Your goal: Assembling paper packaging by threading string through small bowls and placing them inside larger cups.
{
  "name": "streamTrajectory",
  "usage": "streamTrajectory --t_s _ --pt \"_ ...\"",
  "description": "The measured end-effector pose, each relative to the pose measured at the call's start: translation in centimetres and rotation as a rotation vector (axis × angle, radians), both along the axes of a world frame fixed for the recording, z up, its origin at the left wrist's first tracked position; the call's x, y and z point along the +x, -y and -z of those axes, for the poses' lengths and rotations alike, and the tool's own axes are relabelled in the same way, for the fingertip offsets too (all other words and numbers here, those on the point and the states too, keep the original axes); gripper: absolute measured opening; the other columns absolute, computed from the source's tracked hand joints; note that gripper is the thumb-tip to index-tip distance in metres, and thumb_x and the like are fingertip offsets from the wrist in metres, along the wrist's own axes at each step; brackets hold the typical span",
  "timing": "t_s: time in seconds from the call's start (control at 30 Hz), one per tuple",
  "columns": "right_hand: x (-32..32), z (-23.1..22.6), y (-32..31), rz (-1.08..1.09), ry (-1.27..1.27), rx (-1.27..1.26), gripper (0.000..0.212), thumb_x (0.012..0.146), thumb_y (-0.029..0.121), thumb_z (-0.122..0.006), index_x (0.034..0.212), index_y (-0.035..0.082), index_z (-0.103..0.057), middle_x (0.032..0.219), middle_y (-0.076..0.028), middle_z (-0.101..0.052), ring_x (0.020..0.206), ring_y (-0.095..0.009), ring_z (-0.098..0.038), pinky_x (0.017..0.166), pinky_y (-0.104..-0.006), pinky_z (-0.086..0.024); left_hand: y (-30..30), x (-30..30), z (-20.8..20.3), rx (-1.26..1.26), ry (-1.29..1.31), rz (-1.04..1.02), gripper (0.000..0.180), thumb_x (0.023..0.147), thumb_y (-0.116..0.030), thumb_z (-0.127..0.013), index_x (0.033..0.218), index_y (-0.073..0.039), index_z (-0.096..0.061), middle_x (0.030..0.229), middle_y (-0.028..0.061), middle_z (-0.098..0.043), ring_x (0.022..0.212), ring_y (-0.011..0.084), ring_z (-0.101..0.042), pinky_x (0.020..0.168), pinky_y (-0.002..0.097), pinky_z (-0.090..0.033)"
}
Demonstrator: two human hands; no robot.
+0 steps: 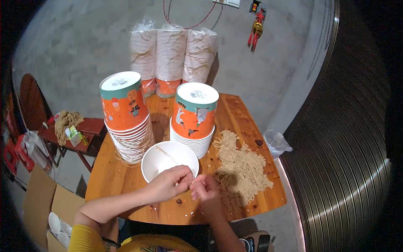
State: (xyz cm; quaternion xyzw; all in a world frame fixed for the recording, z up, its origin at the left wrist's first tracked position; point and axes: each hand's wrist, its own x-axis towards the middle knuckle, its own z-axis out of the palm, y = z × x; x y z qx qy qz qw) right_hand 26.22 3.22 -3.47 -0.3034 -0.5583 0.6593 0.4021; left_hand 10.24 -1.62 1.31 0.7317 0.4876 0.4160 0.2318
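Observation:
A white paper bucket [156, 161] stands mouth up near the table's front edge. A thin tan string [167, 154] crosses its inside toward the near rim. At that rim my left hand [171, 182] is closed, its fingertips pinched on the string. My right hand [205, 189] is closed beside it, with a pale bit of the string at its fingertips. Between the hands the string is mostly hidden by fingers. A pile of cut tan strings [243, 168] lies to the right of my right hand.
Two upside-down stacks of orange and green printed buckets, a left stack [126, 111] and a right stack [195, 115], stand behind the bucket on the wooden table [113, 197]. Plastic-wrapped bucket stacks [171, 54] stand farther back. A cardboard box [63, 201] sits lower left; a red bench [90, 126] is beyond.

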Motion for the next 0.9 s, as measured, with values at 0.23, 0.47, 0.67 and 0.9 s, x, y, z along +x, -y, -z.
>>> streamTrajectory --t_s 0.23,0.47,0.67,0.9 --pt "-0.4 -0.3 0.6 0.062 0.073 0.073 0.004 0.09 0.006 -0.054 0.092 0.005 -0.051 0.076 -0.004 -0.058 0.06 -0.008 -0.051 0.054 -0.0219 -0.043 0.3 -0.2 -0.1 0.048 -0.061 -0.005 0.008 0.084 -0.005 -0.059 0.086 -0.003 -0.051 0.075 0.0098 -0.053 0.074 0.0268 -0.056 0.067 0.0346 -0.046" --pt "-0.3 -0.5 0.6 0.018 -0.025 0.031 0.002 0.09 0.006 -0.053 0.089 0.005 -0.053 0.074 -0.003 -0.057 0.059 -0.009 -0.052 0.053 -0.0219 -0.043 0.0 -0.9 0.6 -0.229 0.225 0.109 0.009 0.093 -0.012 -0.054 0.092 -0.005 -0.047 0.077 0.0011 -0.049 0.071 0.0113 -0.049 0.066 0.0273 -0.043" --pt "-0.2 -0.2 0.7 0.022 -0.007 0.017 0.003 0.09 0.007 -0.054 0.089 0.004 -0.054 0.074 -0.003 -0.058 0.059 -0.008 -0.052 0.053 -0.0219 -0.043 0.5 -0.5 -1.0 -0.249 0.119 0.106 0.01 0.093 -0.011 -0.054 0.096 -0.003 -0.048 0.078 0.0013 -0.048 0.073 0.0091 -0.048 0.067 0.0259 -0.043" --pt "-0.3 0.3 0.5 0.033 -0.062 0.022 0.004 0.09 0.009 -0.056 0.092 0.005 -0.053 0.076 -0.003 -0.059 0.06 -0.008 -0.052 0.053 -0.0212 -0.042 0.6 -0.4 -0.2 -0.146 0.135 0.102 0.016 0.089 -0.01 -0.056 0.102 -0.002 -0.049 0.082 0.0047 -0.055 0.078 0.011 -0.054 0.069 0.0265 -0.046"
